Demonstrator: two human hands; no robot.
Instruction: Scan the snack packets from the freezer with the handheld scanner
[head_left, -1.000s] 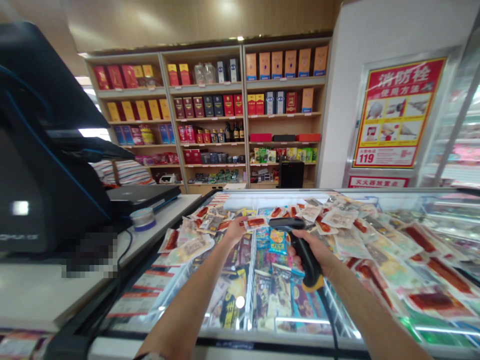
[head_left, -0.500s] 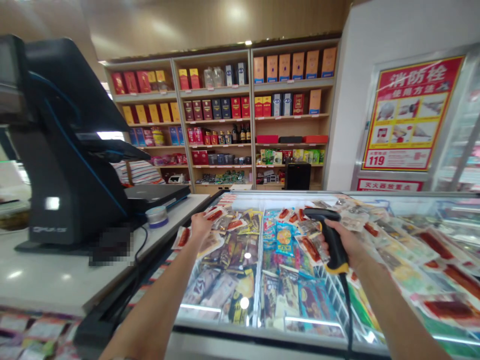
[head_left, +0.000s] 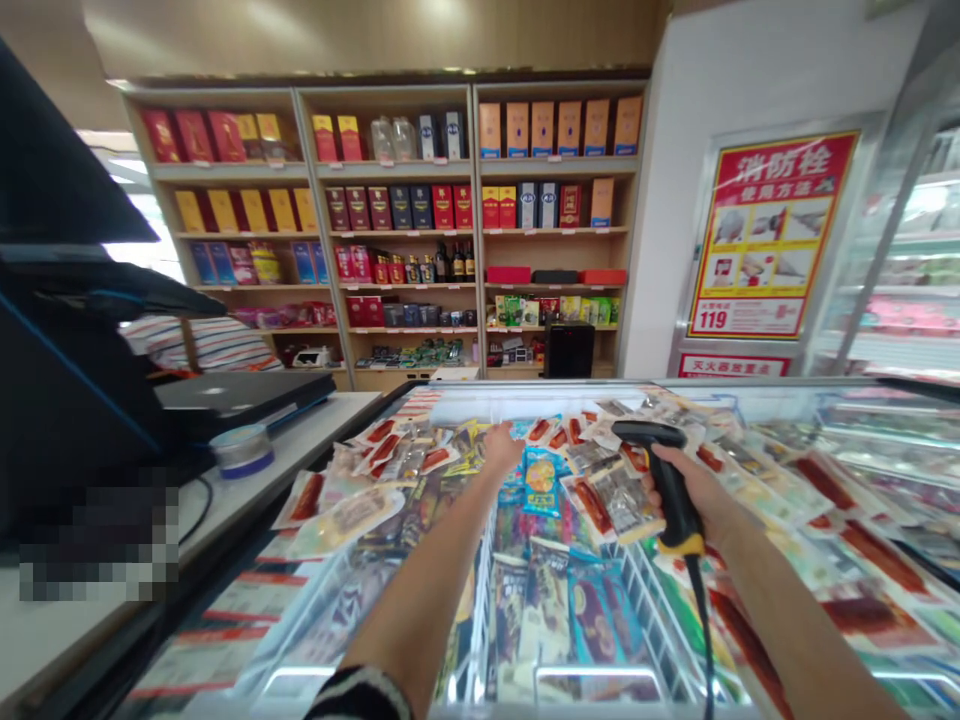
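My right hand [head_left: 694, 490] is wrapped round the grip of a black and yellow barcode scanner [head_left: 675, 495], its head facing left and its cable hanging down. My left hand [head_left: 504, 448] reaches out over the freezer, with no packet visible in it; its fingers look loosely apart, though partly turned away. Just right of it lie small vacuum packs of red sausage [head_left: 559, 435] and a blue snack bag [head_left: 541, 480]. Beneath the scanner are a sausage pack [head_left: 592, 507] and a clear pack of dark food [head_left: 630, 500]. More sausage packs [head_left: 384, 448] are piled on the left.
The glass-topped freezer [head_left: 480, 395] holds wrapped ice creams [head_left: 544, 620] in wire baskets. Many food packs [head_left: 877, 550] cover its right side. On the left counter stand a till [head_left: 60, 330] and a roll of tape [head_left: 241, 452]. Shelves of boxes [head_left: 397, 210] line the back.
My left hand has moved right, from the left pile of sausage packs to the middle of the freezer. My right hand still grips the scanner. The view has shifted right.
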